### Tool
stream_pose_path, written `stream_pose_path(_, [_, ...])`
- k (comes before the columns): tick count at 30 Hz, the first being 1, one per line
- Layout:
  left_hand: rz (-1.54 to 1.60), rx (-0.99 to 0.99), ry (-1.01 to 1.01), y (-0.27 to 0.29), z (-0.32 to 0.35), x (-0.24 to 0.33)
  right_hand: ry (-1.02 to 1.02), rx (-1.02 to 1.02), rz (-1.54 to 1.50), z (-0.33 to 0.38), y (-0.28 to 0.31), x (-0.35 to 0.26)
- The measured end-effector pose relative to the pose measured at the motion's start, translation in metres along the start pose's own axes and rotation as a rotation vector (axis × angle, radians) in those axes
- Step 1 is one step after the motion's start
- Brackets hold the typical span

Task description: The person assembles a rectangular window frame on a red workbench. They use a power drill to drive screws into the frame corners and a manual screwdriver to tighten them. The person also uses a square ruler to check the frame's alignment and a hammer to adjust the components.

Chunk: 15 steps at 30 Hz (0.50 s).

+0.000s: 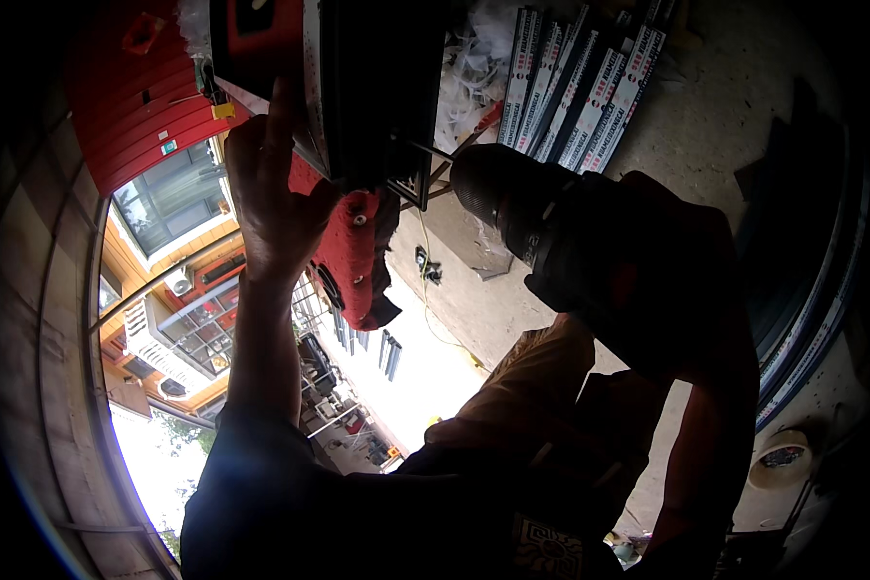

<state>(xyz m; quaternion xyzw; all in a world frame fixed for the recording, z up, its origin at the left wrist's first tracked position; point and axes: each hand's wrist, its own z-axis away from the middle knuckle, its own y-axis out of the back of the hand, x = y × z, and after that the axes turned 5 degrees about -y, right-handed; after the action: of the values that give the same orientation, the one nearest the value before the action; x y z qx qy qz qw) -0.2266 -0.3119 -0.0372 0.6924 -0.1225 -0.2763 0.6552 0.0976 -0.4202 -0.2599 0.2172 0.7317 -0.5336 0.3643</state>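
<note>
A dark metal frame [372, 92] with a pale strip along its side stands at the top centre. My left hand [278, 198] grips its left edge near the lower corner, one finger stretched up along it. From the right, my right hand [672, 256] holds a black power drill [541, 208], its fingers mostly lost in shadow. The drill's thin bit points left and reaches the frame's right part; whether it is in a hole, I cannot tell. Red padded cloth [358, 266] with metal studs lies under the frame's corner.
Several long dark profiles with printed film [590, 92] lie at the upper right. More long strips [822, 319] curve along the right rim, near a pale round bucket [781, 459]. A yellow cord [430, 300] crosses the floor. Red panels and a window [169, 208] stand at the left.
</note>
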Motion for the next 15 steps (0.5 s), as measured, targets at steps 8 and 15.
stream_pose_path(8, [-0.069, -0.015, -0.093, -0.003, 0.001, -0.001, -0.055, 0.007, 0.001, -0.002, 0.001, -0.004])
stream_pose_path(15, [-0.067, 0.021, -0.111, -0.004, 0.0, -0.004, -0.13, -0.114, 0.189, -0.029, 0.002, -0.025])
